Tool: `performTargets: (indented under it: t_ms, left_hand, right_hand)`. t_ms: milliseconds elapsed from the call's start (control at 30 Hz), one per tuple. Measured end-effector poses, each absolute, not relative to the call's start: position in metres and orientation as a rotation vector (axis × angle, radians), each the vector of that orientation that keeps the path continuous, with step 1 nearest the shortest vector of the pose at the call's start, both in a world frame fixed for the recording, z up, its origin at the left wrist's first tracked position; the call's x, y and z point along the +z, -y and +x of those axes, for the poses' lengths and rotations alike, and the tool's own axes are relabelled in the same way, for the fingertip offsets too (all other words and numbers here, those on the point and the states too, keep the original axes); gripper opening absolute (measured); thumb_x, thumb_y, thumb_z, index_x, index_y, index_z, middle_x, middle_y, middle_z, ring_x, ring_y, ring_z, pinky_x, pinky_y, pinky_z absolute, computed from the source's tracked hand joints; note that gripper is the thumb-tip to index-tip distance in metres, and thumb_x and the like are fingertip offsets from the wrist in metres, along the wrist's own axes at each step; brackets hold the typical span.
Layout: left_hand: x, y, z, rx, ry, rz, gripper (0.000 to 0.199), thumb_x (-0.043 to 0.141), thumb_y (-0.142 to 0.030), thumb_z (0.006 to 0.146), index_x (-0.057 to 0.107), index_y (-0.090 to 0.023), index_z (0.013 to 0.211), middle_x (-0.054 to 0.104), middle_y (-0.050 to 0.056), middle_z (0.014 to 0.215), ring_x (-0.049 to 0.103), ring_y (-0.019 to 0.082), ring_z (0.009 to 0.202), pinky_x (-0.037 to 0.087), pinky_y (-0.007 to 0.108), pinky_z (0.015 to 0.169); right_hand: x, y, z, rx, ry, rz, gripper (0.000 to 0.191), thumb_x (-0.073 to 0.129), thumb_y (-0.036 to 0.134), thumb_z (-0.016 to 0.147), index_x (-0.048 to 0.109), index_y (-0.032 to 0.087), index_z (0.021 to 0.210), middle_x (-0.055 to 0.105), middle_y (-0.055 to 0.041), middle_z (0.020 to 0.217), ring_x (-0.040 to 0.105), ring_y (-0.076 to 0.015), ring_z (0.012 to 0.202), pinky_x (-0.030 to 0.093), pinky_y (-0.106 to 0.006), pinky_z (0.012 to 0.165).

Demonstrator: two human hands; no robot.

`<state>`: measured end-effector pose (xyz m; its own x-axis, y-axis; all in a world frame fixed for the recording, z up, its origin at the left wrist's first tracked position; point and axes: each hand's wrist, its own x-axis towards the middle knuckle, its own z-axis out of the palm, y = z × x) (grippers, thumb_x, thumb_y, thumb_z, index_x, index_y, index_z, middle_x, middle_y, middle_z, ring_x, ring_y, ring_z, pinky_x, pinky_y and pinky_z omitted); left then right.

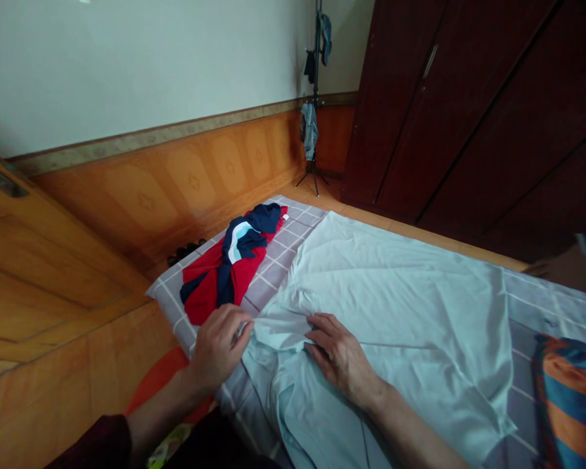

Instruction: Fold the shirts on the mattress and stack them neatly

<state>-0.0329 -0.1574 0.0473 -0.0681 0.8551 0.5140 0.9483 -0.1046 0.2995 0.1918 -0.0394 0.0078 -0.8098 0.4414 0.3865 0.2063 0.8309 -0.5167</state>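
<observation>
A pale mint-green garment [395,293], which looks like a shirt, lies spread over the bed with loose wrinkles. My left hand [219,345] pinches its near left edge between thumb and fingers. To the right of it, my right hand [342,358] has its fingers curled on the same cloth, gripping a fold. Between the two hands the fabric is bunched and slightly raised. Below them, part of the garment hangs in folds toward me. A red and navy garment [244,260] with a white and light-blue stripe lies crumpled just beyond my left hand.
A grey checked sheet [273,260] covers the bed. An orange and blue striped cloth [573,391] lies at the right. Something red and round [161,378] is beside the bed. Further off stand a coat rack [316,85], a dark wardrobe [469,117] and a wooden door [43,260].
</observation>
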Motion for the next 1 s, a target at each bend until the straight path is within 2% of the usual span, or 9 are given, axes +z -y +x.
performTargets:
  t_ms: [100,200,400,567,667,733,800,900,1000]
  left_hand:
    - [0.049,0.169,-0.011,-0.861,1.808,-2.433,0.007,0.054,-0.022,0.088,0.055,-0.019,0.082,0.06,0.001,0.075,0.055,0.014,0.072,0.04,0.027,0.067]
    - [0.043,0.174,0.004,-0.654,1.851,-2.642,0.031,0.067,-0.042,0.076,0.058,-0.019,0.094,0.063,0.006,0.094,0.056,0.021,0.085,0.041,0.031,0.073]
    - [0.036,0.177,-0.001,-0.466,1.893,-2.66,0.01,0.053,-0.022,0.084,0.059,-0.017,0.078,0.061,0.002,0.072,0.055,0.017,0.071,0.036,0.03,0.068]
    - [0.054,0.187,-0.021,-0.121,2.032,-2.935,0.018,0.06,-0.039,0.085,0.059,-0.021,0.083,0.063,-0.003,0.073,0.057,0.014,0.069,0.035,0.024,0.062]
    - [0.07,0.192,-0.026,0.042,2.064,-2.992,0.028,0.064,-0.047,0.08,0.059,-0.024,0.095,0.063,-0.002,0.089,0.058,0.015,0.08,0.038,0.024,0.067]
    - [0.078,0.194,-0.027,0.033,1.982,-2.977,0.036,0.068,-0.044,0.077,0.056,-0.026,0.107,0.059,0.002,0.114,0.054,0.021,0.101,0.039,0.028,0.083]
    - [0.082,0.195,-0.027,0.042,1.832,-2.988,0.039,0.069,-0.033,0.077,0.053,-0.026,0.112,0.05,0.003,0.131,0.043,0.025,0.118,0.03,0.037,0.101]
    - [0.082,0.196,-0.031,0.171,1.742,-2.975,0.015,0.059,-0.016,0.081,0.055,-0.022,0.095,0.061,0.001,0.11,0.05,0.02,0.106,0.019,0.04,0.109]
    - [0.08,0.199,-0.038,0.277,1.818,-2.925,0.009,0.052,-0.013,0.084,0.052,-0.021,0.081,0.061,-0.001,0.083,0.054,0.016,0.083,0.033,0.034,0.098]
  right_hand:
    - [0.007,0.038,0.191,0.646,2.45,-0.48,0.014,0.05,0.015,0.086,0.064,0.018,0.089,0.062,-0.0099,0.109,0.051,-0.0226,0.108,0.048,-0.038,0.091]
    - [0.008,0.039,0.191,0.657,2.437,-0.47,0.015,0.05,0.015,0.087,0.064,0.018,0.088,0.062,-0.0105,0.108,0.051,-0.0234,0.107,0.048,-0.039,0.09]
    - [0.004,0.036,0.191,0.74,2.368,-0.471,0.015,0.049,0.017,0.089,0.064,0.018,0.092,0.062,-0.01,0.105,0.054,-0.0212,0.102,0.049,-0.036,0.086]
    - [-0.002,0.034,0.191,0.733,2.365,-0.485,0.014,0.049,0.018,0.089,0.063,0.018,0.09,0.063,-0.0098,0.104,0.055,-0.0214,0.102,0.049,-0.037,0.086]
    - [-0.002,0.035,0.19,0.686,2.392,-0.468,0.014,0.05,0.018,0.089,0.064,0.017,0.093,0.063,-0.01,0.105,0.054,-0.0218,0.103,0.049,-0.037,0.087]
    - [-0.002,0.035,0.19,0.654,2.414,-0.453,0.015,0.05,0.017,0.088,0.064,0.018,0.094,0.063,-0.0102,0.106,0.054,-0.0222,0.105,0.049,-0.037,0.088]
    - [-0.002,0.035,0.191,0.625,2.43,-0.442,0.016,0.051,0.017,0.087,0.064,0.018,0.096,0.062,-0.0101,0.108,0.054,-0.0225,0.107,0.049,-0.038,0.089]
    - [-0.001,0.036,0.191,0.6,2.448,-0.437,0.018,0.05,0.015,0.087,0.064,0.019,0.098,0.062,-0.01,0.11,0.052,-0.0227,0.109,0.048,-0.038,0.091]
    - [0.0,0.036,0.191,0.569,2.48,-0.435,0.02,0.049,0.014,0.087,0.064,0.018,0.1,0.06,-0.0107,0.113,0.05,-0.0237,0.112,0.047,-0.039,0.094]
